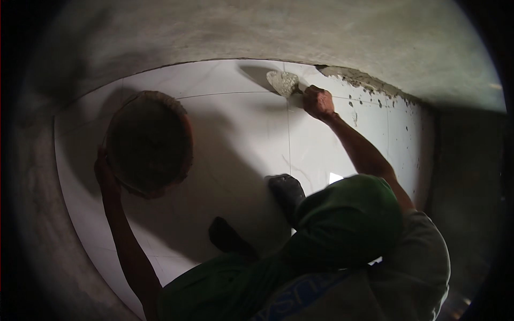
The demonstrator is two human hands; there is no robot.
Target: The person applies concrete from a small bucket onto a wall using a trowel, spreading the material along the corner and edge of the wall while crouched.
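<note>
My left hand (pixel 105 170) grips the near left edge of a round, mortar-crusted basin (pixel 187 134). Shadow darkens the inside of the basin, where grey mortar (pixel 147 142) seems to lie. Out to the right, my right hand (pixel 318 102) is closed around the handle of a trowel (pixel 298 92). Pale wet mortar (pixel 282 83) covers the trowel's blade, which points left and casts a shadow on the tiles close to the far wall. The handle itself is mostly hidden in my fist.
White floor tiles (pixel 235 128) with thin joints lie under me. A bare plastered wall (pixel 257 29) runs along the far side, with a rough mortar strip (pixel 364 79) at its foot and dark splashes beside it. My dark shoes (pixel 286 192) stand between the basin and my right arm.
</note>
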